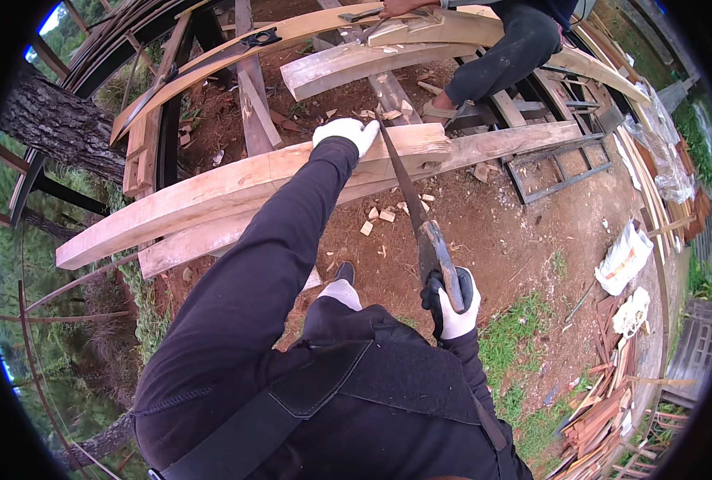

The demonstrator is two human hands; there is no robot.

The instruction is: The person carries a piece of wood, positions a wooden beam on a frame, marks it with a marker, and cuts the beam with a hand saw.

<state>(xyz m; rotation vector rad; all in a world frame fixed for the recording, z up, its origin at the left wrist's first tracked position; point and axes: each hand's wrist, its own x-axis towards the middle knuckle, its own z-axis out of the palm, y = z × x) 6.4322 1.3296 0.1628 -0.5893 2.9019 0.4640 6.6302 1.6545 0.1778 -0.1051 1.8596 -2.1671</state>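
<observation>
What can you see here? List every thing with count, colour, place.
upper beam: one, pale tan, centre
lower beam: one, tan, beneath it
handsaw: one, rusty brown, across the upper beam
wood chips: several, pale, on the ground
second saw: one, black-handled, upper left
curved timbers: several, pale, top
metal frame: one, black, upper right
sack: one, white, right
scrap wood: many, reddish, lower right
tree trunk: one, brown, upper left
co-worker: one, dark-clothed, top
left hand: one, white-gloved, on the upper beam
right hand: one, white-gloved, holding the handsaw

The black-and-white-gloved right hand (455, 307) partly hides the brown wooden saw handle (442, 260); beyond the white-gloved left hand (346, 134), the upper edge crops a dark-trousered co-worker (520, 52).
</observation>
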